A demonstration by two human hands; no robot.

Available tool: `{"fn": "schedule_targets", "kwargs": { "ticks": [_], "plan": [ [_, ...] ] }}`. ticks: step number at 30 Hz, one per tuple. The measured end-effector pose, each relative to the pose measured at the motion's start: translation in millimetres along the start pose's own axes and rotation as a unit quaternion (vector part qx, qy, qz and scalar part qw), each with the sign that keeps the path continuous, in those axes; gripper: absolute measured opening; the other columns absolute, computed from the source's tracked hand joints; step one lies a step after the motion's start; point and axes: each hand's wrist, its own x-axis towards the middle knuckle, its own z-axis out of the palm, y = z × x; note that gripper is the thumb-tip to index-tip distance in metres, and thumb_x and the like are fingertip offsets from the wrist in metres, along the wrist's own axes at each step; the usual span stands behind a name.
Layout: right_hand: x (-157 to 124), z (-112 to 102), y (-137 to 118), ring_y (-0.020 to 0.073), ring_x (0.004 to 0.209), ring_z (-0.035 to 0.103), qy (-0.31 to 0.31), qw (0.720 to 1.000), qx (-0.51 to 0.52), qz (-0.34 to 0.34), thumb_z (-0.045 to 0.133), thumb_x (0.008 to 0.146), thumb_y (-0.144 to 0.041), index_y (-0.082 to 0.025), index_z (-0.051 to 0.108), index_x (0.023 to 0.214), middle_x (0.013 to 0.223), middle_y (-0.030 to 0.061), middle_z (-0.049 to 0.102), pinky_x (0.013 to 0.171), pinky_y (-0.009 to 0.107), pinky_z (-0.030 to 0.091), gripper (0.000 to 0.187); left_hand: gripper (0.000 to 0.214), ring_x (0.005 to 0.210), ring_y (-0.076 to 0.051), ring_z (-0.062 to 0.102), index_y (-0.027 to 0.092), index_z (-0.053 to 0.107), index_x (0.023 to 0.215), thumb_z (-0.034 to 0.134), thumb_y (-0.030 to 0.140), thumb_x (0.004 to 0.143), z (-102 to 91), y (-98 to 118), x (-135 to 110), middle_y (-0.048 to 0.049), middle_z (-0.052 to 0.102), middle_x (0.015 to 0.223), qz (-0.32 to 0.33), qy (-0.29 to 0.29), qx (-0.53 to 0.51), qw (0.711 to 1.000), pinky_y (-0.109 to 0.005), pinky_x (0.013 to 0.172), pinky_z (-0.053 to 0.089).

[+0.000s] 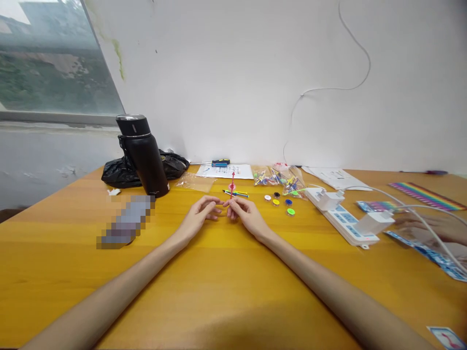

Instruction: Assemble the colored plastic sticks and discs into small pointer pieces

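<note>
Orange-yellow wood runs the whole width of the table [226, 291], which is pushed against a white wall with a window at the left. Both hands meet near its middle. The right hand [247, 213] pinches the lower end of a thin red stick [232, 176] between its fingertips, so the stick stands upright with a small pink disc [232, 186] threaded partway up. It is apparently kept vertical so that the disc does not slide off. The left hand [202, 211] curls beside it, fingertips touching or nearly touching the right's; whether it grips anything cannot be told. Loose coloured discs [280, 200] lie just right of the hands, and clear bags of small parts [282, 177] sit behind them, likely spread out for easy reach. A black flask [144, 155] stands in front of a black plastic bag [116, 172], well to the left. A screwdriver [221, 163] rests at the far edge of a printed sheet [226, 171] whose writing is too small to read. The white power strip [345, 218] at the right shows no legible brand.
</note>
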Motion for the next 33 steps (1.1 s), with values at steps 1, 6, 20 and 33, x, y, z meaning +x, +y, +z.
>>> {"fn": "schedule_targets", "kwargs": {
  "ticks": [1,6,20,33],
  "plan": [
    [-1,1,0,0.0126,0.065,0.054,-0.021,1.000,-0.009,0.004,0.051,0.099,-0.048,-0.017,0.067,0.094,0.072,0.0001,0.060,0.065,0.024,0.044,0.035,0.036,0.097,-0.021,0.067,0.018,0.064,0.107,0.064,0.048,0.088,-0.1,0,0,-0.0099,0.068,0.117,0.006,-0.005,0.016,1.000,-0.032,0.082,0.055],
    [-10,8,-7,0.0131,0.069,0.057,-0.144,0.982,-0.122,0.004,0.050,0.100,-0.043,-0.016,0.068,0.088,0.075,0.0012,0.065,0.067,0.024,0.043,0.034,0.029,0.094,-0.018,0.063,0.019,0.064,0.099,0.065,0.046,0.088,1.9,3,-2,-0.0047,0.066,0.103,0.029,-0.011,0.046,0.998,-0.028,0.080,0.054],
    [-11,9,-4,0.0125,0.067,0.057,-0.168,0.961,-0.216,-0.031,0.052,0.099,-0.030,-0.016,0.071,0.087,0.079,0.0010,0.068,0.064,0.022,0.040,0.026,0.035,0.078,-0.015,0.065,0.022,0.059,0.112,0.070,0.041,0.085,4.7,14,-7,-0.0041,0.072,0.095,0.043,-0.058,0.054,0.996,-0.026,0.072,0.051],
    [-13,10,-11,0.0132,0.072,0.061,-0.167,0.959,-0.230,-0.006,0.045,0.103,-0.036,-0.016,0.069,0.090,0.078,0.0015,0.068,0.068,0.022,0.042,0.034,0.044,0.071,-0.018,0.064,0.019,0.068,0.109,0.065,0.053,0.081,-57.8,28,18,-0.0062,0.072,0.094,0.049,0.089,0.285,0.953,-0.029,0.069,0.050]
  ]
}}
